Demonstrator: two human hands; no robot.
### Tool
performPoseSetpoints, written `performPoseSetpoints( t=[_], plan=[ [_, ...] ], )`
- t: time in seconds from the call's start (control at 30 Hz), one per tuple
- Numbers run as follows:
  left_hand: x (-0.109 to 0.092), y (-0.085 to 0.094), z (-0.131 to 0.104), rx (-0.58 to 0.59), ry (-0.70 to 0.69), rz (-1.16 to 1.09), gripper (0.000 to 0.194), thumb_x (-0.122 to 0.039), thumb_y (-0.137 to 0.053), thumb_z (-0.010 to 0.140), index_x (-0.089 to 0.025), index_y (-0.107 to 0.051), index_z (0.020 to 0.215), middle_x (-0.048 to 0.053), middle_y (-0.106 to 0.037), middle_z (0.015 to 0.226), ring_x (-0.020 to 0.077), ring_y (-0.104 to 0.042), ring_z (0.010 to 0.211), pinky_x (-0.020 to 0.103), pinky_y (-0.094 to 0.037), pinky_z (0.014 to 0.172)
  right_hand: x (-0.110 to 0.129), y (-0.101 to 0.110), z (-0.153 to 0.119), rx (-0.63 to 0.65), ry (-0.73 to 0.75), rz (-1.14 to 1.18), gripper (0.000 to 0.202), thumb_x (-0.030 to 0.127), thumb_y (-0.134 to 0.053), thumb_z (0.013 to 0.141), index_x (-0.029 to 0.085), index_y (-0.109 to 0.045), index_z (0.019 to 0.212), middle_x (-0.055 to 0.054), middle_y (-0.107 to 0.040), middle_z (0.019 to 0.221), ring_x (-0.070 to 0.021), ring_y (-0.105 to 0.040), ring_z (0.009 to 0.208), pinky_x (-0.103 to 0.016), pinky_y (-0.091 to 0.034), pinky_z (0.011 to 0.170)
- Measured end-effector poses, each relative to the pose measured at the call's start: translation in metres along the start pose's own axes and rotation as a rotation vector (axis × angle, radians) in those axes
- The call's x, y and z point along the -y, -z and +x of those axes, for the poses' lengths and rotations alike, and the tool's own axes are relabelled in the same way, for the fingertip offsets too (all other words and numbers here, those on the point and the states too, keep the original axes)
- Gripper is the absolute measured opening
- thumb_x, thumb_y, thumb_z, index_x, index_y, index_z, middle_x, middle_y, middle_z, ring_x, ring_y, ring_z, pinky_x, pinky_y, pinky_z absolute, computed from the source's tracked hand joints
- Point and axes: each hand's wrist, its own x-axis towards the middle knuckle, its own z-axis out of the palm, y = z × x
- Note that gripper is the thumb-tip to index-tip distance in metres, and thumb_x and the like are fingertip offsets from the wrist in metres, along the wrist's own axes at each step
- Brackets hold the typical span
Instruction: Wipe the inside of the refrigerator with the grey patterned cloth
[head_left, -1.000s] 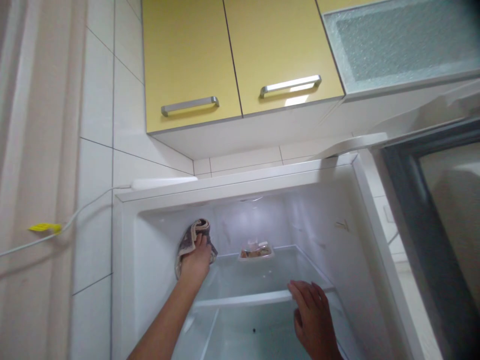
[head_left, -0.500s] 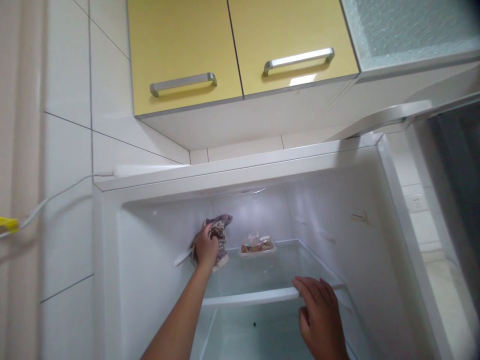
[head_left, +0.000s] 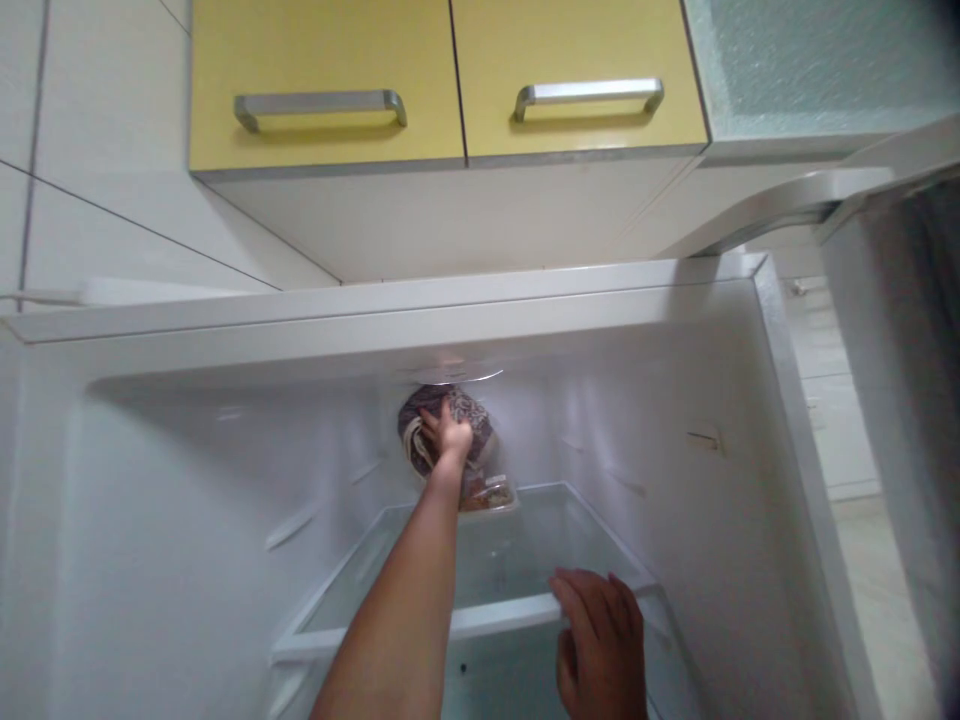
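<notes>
Deep inside the fridge, my left hand [head_left: 450,435] presses a brown-and-white patterned cloth [head_left: 480,418] against the upper back wall, its fingers dug into the fabric. Below that cloth, a clear plastic food container [head_left: 496,493] sits at the rear of the glass shelf [head_left: 517,545], partly hidden by my left arm. My right hand [head_left: 604,635] is hooked over the white front edge of this shelf, fingers on top and thumb bent below.
Shelf support ribs [head_left: 291,528] stick out of the fridge's side walls. The fridge door [head_left: 877,300] stands open at the right. Yellow cabinets [head_left: 330,60] with metal handles hang above. A small dark speck [head_left: 463,668] shows below the shelf edge.
My left hand has moved the cloth from the left part of the fridge rightward and up the back wall. The view has shifted closer; my right hand stays at the shelf edge.
</notes>
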Motion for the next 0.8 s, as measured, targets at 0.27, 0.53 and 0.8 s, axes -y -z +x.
performPoseSetpoints(
  t=[0.27, 0.53, 0.8],
  plan=[
    [-0.04, -0.031, -0.035, 0.501, -0.819, 0.255, 0.052, -0.015, -0.056, 0.083, -0.044, -0.063, 0.125, -0.006, -0.036, 0.163, 0.0245, -0.027, 0.15, 0.053, -0.024, 0.123, -0.004, -0.004, -0.003, -0.025, 0.008, -0.017, 0.039, 0.007, -0.047, 0.08, 0.023, -0.063, 0.112, -0.004, -0.072, 0.107, -0.022, -0.058, 0.108, -0.047, -0.033, 0.107],
    [-0.027, -0.011, -0.026, 0.322, -0.704, 0.418, 0.061, -0.012, -0.031, 0.091, -0.035, -0.043, 0.146, 0.01, -0.025, 0.167, 0.0341, -0.026, 0.149, 0.069, -0.04, 0.108, -0.011, -0.006, -0.008, -0.021, 0.052, -0.012, 0.043, 0.008, -0.046, 0.079, 0.021, -0.062, 0.117, -0.006, -0.072, 0.111, -0.0225, -0.059, 0.11, -0.048, -0.034, 0.108],
    [0.029, 0.028, -0.009, 0.047, -0.278, 0.424, 0.061, -0.014, -0.041, 0.089, -0.028, -0.042, 0.148, 0.018, -0.028, 0.163, 0.0396, -0.032, 0.146, 0.052, -0.053, 0.099, -0.013, -0.007, -0.008, -0.015, 0.058, -0.039, 0.047, 0.008, -0.05, 0.075, 0.024, -0.061, 0.118, -0.003, -0.073, 0.111, -0.0219, -0.06, 0.109, -0.045, -0.035, 0.107]
  ],
)
